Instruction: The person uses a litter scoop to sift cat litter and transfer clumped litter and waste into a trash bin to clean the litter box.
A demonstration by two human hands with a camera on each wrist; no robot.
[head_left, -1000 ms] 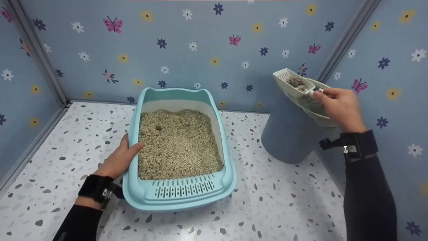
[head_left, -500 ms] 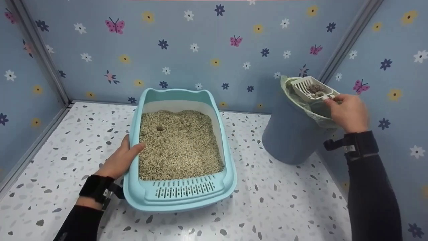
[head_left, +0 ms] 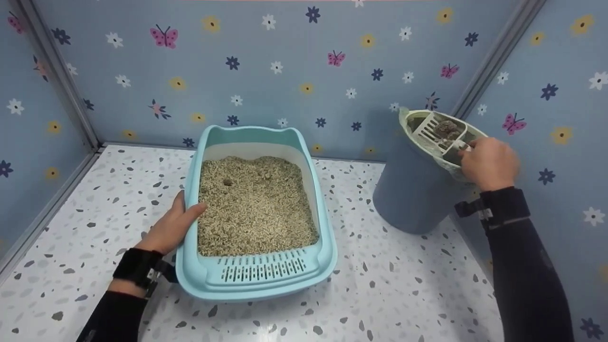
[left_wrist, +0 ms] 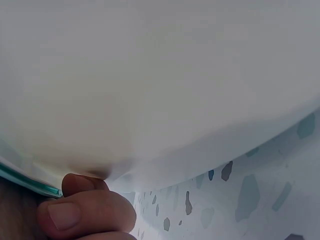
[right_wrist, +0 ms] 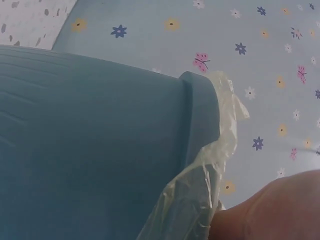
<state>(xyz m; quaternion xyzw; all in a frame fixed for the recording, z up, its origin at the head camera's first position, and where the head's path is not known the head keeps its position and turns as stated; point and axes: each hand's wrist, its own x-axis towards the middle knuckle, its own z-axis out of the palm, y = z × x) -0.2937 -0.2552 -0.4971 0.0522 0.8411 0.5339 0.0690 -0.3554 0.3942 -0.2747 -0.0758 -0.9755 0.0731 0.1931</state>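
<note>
At far left, left hand [head_left: 170, 228] kept grip on rim of light-blue plastic litter tray [head_left: 259, 280] with pale pellet litter, thumb inside, fingers [left_wrist: 82, 212] curled under edge; tray unmoved on speckled floor [head_left: 389, 285]. At right, right hand [head_left: 489, 164] pinched handle of white slotted plastic scoop [head_left: 439, 135]. Scoop, raised above bin a second before, had dropped inside liner mouth of blue-grey round bin [head_left: 413, 194], tilted, grey clumps [head_left: 446, 127] aboard; dumping looked underway, clumps not yet released.

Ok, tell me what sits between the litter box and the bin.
Nothing: in the head view only bare speckled floor separates the litter box from the bin.
</note>
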